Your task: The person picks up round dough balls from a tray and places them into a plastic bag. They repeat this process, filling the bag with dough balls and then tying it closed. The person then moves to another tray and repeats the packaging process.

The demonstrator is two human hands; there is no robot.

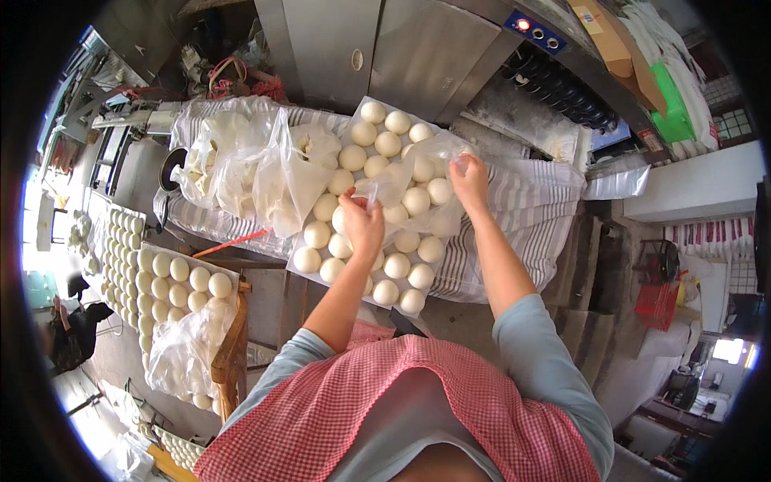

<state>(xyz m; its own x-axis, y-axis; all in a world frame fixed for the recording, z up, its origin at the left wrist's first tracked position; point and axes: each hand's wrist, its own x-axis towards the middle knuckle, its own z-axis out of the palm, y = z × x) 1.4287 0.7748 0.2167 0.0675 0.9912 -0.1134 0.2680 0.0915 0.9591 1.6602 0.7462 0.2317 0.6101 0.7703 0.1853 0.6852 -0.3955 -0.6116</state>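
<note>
A pale board (pixel 356 115) in front of me carries rows of round white buns (pixel 396 265), which look like steamed buns or dough balls. Over its middle stretches a clear plastic bag (pixel 394 181), pinched at one side by my left hand (pixel 365 224). At the other side my right hand (pixel 471 185) grips the same bag between thumb and fingers. Several buns show through the film; whether they lie inside the bag or under it I cannot tell. My left hand and forearm hide part of the board's near half.
Filled plastic bags (pixel 289 181) stand left of the board on a striped cloth (pixel 512 211). Further left, a wooden-edged tray (pixel 232 355) holds more buns, partly under plastic sheeting (pixel 190 346). A steel cabinet (pixel 430 54) rises behind. A seated person (pixel 75 331) is at far left.
</note>
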